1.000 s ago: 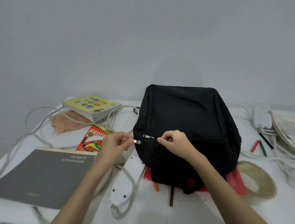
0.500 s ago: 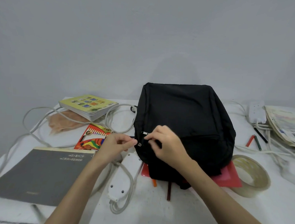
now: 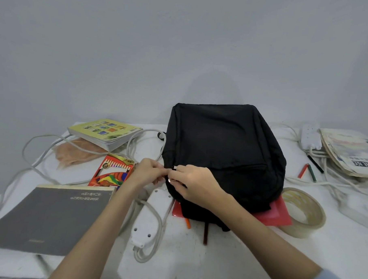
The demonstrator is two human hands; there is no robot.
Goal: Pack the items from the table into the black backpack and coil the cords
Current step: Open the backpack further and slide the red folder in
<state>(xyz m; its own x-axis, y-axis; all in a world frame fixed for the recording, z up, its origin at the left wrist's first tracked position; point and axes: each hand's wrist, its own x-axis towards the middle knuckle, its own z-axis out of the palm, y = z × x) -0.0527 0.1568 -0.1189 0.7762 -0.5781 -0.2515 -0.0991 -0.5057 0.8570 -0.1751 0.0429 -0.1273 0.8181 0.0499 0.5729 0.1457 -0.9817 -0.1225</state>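
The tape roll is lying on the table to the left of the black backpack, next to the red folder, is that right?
Not quite. In the head view the tape roll lies to the right of the black backpack, not the left. The rest holds: it lies on the table next to the red folder that sticks out from under the backpack.

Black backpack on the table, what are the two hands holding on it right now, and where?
Both hands pinch the zipper pulls at the black backpack left front edge: left hand from the left, right hand from the right.
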